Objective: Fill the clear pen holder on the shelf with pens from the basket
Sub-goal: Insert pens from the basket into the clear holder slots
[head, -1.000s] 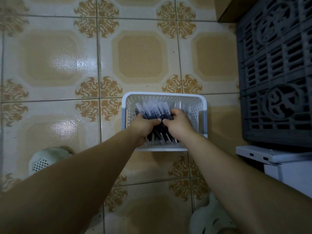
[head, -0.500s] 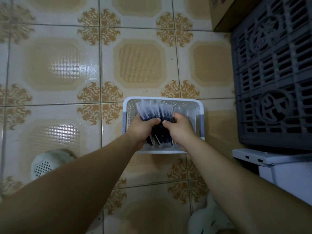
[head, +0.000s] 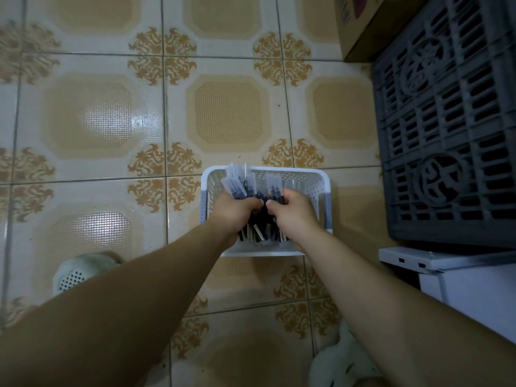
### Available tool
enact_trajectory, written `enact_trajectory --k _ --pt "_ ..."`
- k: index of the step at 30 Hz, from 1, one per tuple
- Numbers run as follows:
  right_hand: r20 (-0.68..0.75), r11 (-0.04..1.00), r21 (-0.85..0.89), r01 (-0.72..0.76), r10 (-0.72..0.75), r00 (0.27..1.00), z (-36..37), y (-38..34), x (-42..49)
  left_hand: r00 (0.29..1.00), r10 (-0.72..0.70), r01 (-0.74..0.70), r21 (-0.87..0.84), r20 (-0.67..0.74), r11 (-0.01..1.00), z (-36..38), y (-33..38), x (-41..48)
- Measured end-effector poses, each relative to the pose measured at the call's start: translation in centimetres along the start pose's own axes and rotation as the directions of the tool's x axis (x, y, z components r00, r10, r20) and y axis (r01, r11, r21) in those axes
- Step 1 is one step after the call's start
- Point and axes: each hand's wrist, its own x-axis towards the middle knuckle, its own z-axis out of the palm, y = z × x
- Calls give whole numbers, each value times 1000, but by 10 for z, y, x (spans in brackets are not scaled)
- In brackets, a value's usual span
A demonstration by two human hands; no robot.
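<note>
On the tiled floor [head: 229, 113] sits a white basket [head: 312, 177]. Over it, the left hand [head: 234, 210] and right hand [head: 293, 213] each wrap their fingers [head: 255, 203] around a bunch of pens [head: 237, 182].

Pens [head: 237, 185] in basket [head: 307, 177] on floor [head: 111, 121]

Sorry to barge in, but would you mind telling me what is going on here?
A person reaches down with both arms into a white basket on the tiled floor. The left hand grips a bunch of pens, and the right hand grips a second bunch beside it. Both bunches are over the basket. The pen holder is not in view.
</note>
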Motion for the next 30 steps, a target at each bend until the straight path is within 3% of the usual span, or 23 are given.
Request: enact_trajectory --k 5,11,16,22,26,30 --pt "9 999 -26 -18 18 1000 -3 -7 -3 999 -25 24 31 43 999 -3 5 -3" --pt "-86 987 163 -1 15 996 -29 -43 -35 979 1 -4 14 203 1000 5 43 -36" --pt "-134 938 344 36 11 991 -68 -86 -97 939 127 -145 35 320 989 23 94 -94" --pt "-204 927 340 156 -89 975 -115 -134 -204 871 229 -313 132 434 941 38 153 -196" --pt "-313 907 277 317 -226 922 -151 -158 -289 808 296 -403 111 509 909 52 192 -284" --pt "-485 879 204 432 -293 824 -190 -173 -372 722 411 -541 85 556 836 71 220 -376"
